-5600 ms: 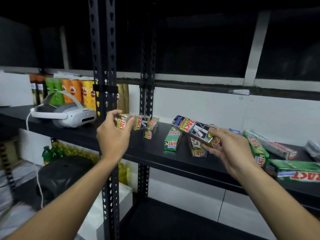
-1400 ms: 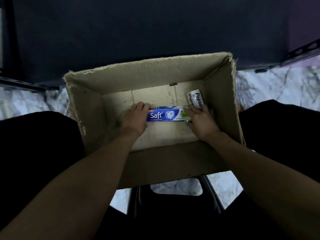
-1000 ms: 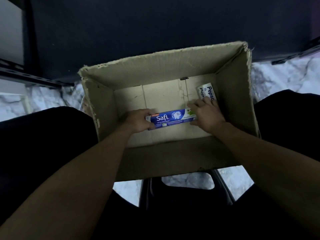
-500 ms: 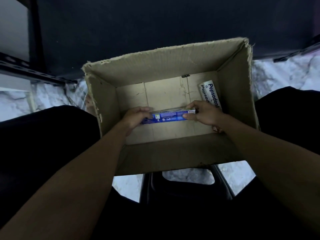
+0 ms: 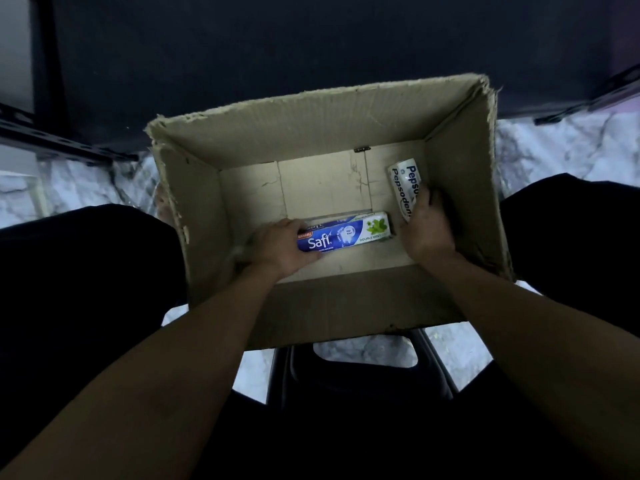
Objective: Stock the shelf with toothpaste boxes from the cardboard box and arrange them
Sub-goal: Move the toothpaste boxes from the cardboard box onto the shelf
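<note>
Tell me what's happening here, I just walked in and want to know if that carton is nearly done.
A person is reaching into the cardboard box with both hands. The left hand grips the blue Safi toothpaste box at its left end, and the right hand grips the white Pepsodent box near the right wall. Those are the only two boxes visible inside, and neither is out yet.

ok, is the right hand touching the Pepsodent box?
Touching. Head view: the right hand curls its fingers over the near end of the Pepsodent box, no gap. The left hand grips the Safi box.
</note>
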Demonstrator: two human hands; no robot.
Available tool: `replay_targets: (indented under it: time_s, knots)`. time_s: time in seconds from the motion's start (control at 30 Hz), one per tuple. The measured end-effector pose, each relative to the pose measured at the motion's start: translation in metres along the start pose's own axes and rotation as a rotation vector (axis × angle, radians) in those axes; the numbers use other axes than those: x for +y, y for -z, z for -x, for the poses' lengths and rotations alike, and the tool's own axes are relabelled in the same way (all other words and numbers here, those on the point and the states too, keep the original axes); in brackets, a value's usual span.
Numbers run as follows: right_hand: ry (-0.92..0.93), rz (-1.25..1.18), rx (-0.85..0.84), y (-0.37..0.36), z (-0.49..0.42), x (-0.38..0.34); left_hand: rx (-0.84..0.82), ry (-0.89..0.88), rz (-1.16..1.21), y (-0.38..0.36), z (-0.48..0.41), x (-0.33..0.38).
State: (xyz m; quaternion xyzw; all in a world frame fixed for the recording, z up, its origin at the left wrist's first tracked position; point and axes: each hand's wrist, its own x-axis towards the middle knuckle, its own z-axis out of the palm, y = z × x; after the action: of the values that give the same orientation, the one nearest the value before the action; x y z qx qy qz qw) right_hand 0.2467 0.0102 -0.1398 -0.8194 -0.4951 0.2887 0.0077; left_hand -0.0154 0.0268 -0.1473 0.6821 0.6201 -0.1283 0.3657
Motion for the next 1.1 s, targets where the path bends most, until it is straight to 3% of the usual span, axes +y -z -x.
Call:
replay_targets:
  time_s: [0.17, 0.4, 0.63, 0.77, 0.83, 1.0, 1.1]
  knots:
    - [0.001, -0.028, -0.075, 0.008, -0.012, 0.000, -0.008, -0.096, -0.325, -0.003, 0.002, 0.002]
    - [-0.026, -0.075, -0.117, 0.008, -0.016, 0.004, 0.144, -0.120, -0.387, 0.005, 0.011, -0.003]
    - [-0.074, -0.490, -0.267, 0.018, -0.032, -0.009, 0.203, 0.152, -0.108, 0.023, 0.019, -0.022]
    - [-0.025, -0.180, -0.067, 0.013, -0.018, -0.006, 0.185, 0.236, 0.082, 0.017, 0.016, -0.022]
    - [0.048, -0.082, -0.074, 0.006, -0.007, 0.000, 0.156, 0.230, 0.113, 0.012, 0.014, -0.020]
    - [0.034, -0.205, -0.120, -0.006, 0.009, -0.007, 0.154, 0.227, 0.108, 0.001, 0.012, -0.018]
    - [0.020, -0.298, -0.266, -0.006, 0.014, -0.013, 0.166, 0.236, 0.123, -0.001, 0.010, -0.020]
